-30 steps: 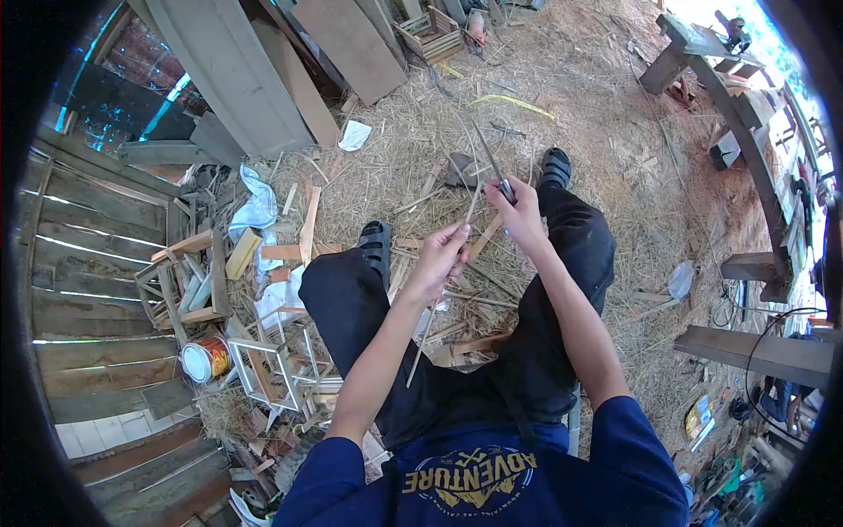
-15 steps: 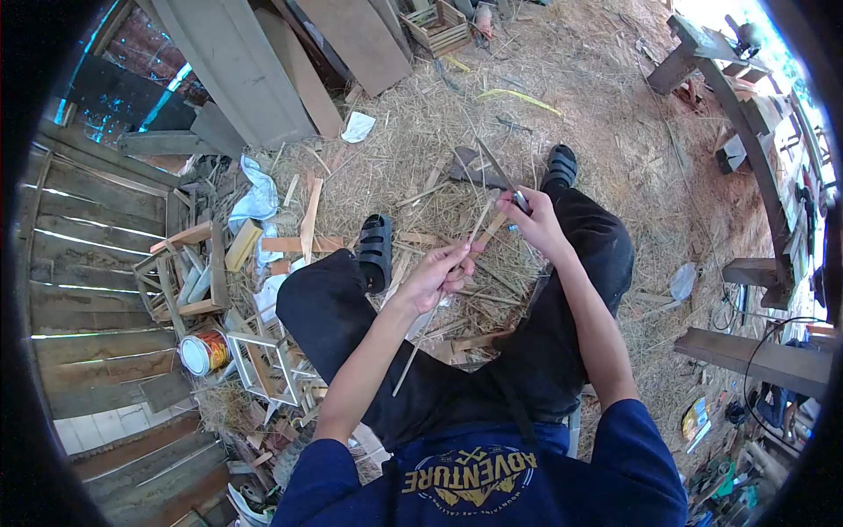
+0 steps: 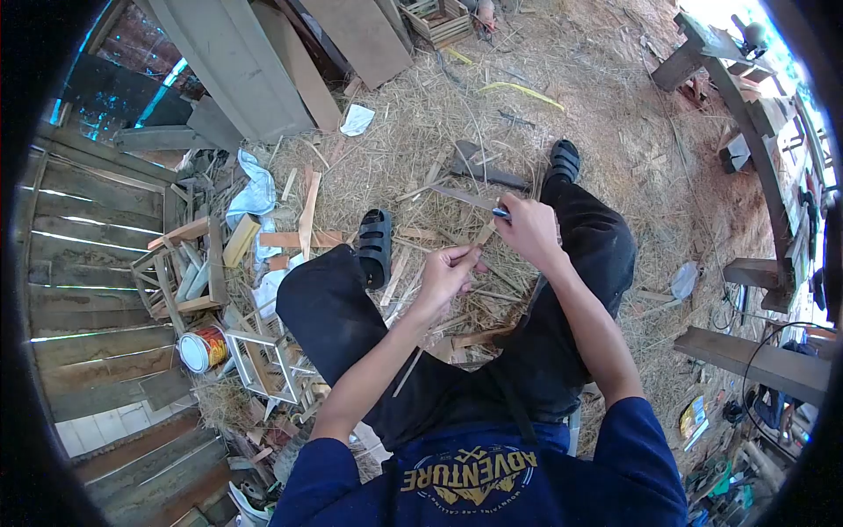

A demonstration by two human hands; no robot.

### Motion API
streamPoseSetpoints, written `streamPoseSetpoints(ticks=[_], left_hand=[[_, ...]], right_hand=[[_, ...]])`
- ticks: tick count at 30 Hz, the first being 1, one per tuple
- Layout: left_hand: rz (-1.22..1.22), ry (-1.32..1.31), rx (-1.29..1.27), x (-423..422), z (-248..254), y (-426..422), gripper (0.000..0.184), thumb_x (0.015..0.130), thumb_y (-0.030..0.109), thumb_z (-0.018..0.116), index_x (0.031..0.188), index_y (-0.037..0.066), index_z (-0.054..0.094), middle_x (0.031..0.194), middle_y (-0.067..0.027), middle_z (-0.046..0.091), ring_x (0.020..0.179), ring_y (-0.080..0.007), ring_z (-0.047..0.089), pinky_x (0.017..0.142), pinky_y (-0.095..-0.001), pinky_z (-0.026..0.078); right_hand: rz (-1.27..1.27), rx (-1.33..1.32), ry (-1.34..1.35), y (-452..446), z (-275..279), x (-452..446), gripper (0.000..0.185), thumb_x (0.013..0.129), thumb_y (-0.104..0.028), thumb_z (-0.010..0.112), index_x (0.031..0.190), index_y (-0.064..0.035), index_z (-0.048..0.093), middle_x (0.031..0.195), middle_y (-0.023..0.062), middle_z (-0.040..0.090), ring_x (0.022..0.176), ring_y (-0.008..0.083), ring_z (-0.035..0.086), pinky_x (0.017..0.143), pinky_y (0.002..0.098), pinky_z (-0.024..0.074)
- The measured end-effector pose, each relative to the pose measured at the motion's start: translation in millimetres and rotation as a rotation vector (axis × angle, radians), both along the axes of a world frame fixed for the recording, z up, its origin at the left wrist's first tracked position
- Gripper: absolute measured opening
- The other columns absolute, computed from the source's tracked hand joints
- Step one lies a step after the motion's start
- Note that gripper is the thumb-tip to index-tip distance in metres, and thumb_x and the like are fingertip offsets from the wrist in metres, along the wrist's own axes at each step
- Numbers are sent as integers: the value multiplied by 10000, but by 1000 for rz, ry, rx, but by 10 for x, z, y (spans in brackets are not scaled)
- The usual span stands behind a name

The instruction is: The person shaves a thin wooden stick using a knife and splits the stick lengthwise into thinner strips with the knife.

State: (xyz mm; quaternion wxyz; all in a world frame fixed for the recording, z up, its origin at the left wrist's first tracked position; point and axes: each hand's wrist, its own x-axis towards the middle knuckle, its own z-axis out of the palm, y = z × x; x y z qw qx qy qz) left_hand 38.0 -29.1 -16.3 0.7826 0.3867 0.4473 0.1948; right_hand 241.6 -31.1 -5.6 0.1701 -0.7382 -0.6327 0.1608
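My left hand [image 3: 450, 274] is closed in a pinch around a thin wooden strip [image 3: 406, 372]. The strip's lower end slants down over my dark trousers, and its upper part is hard to tell from the straw and slivers behind it. My right hand [image 3: 530, 232] grips a knife by its handle. The knife's long blade [image 3: 465, 197] points left, above and apart from the left hand. A pale flat piece of wood [image 3: 486, 233] shows between the two hands; whether it is held or lies on the ground I cannot tell.
Straw and wood scraps cover the ground between my sandals [image 3: 375, 250]. On the left are a paint can [image 3: 204, 350], a small white frame [image 3: 263, 364] and a wooden crate [image 3: 183, 270]. Boards [image 3: 233, 70] lean at the back. A heavy wooden bench [image 3: 745, 114] stands right.
My right hand has turned the knife, so its blade has swung down from pointing up and left to pointing nearly left. My left hand has shifted slightly right, still pinching the strip.
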Motion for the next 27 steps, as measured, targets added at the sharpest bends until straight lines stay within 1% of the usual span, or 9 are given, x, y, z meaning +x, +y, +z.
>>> streamPoseSetpoints(ticks=[6,9,12,15,18,21,22,24,27], left_hand=[[62,-88,-42,44,-48,121,315,1064,292,551,1185,17,644,749,-25,620,452,-19,328,413,-194,267],[39,-141,-54,64,32,131,313,1079,320,511,1167,39,616,689,10,544,443,-15,297,402,-200,226],[46,-207,-113,111,57,102,296,1085,330,493,1105,53,592,642,45,455,436,-15,266,393,-207,196],[55,-311,-198,119,45,116,278,1085,328,491,1061,64,572,615,62,383,429,-21,252,384,-210,187],[73,-391,-266,116,47,144,258,1091,309,472,1047,69,555,615,64,351,428,-33,248,382,-219,199],[85,-430,-279,124,52,167,252,1094,302,459,1039,73,550,613,66,341,428,-41,250,379,-229,200],[87,-439,-277,128,44,173,253,1094,303,458,1035,75,549,611,68,339,427,-42,251,378,-233,197],[263,-416,-315,160,-7,197,224,1088,281,469,1044,78,553,605,67,313,440,-44,244,388,-230,199],[450,-441,-249,122,-176,467,206,1085,265,471,1050,81,557,603,64,290,455,-47,243,399,-235,204]], right_hand=[[-138,203,215,79,-51,-28,211,846,-223,678,981,-63,701,769,188,697,734,399,683,670,475,535],[-150,276,458,156,-125,62,195,880,-201,673,984,-39,707,691,130,674,632,309,664,602,411,497],[-212,159,852,183,-145,106,179,918,-184,669,930,-8,701,654,36,616,543,163,564,532,331,415],[-295,115,1149,195,-65,52,176,948,-173,656,919,-2,682,633,-40,517,509,51,442,466,271,316],[-377,19,1389,185,77,25,142,954,-165,654,935,-25,670,616,-59,465,468,44,382,433,259,260],[-395,21,1502,203,72,7,124,960,-159,653,959,-35,657,601,-71,418,453,35,356,413,249,229],[-371,28,1465,205,60,4,130,959,-162,658,957,-32,665,604,-69,421,464,36,355,422,252,235],[-324,42,1393,211,16,0,142,957,-167,668,954,-26,682,609,-65,427,485,37,353,441,259,247],[-188,112,1103,165,-115,-102,175,960,-207,701,928,-37,674,628,-85,475,511,25,384,466,242,282]])
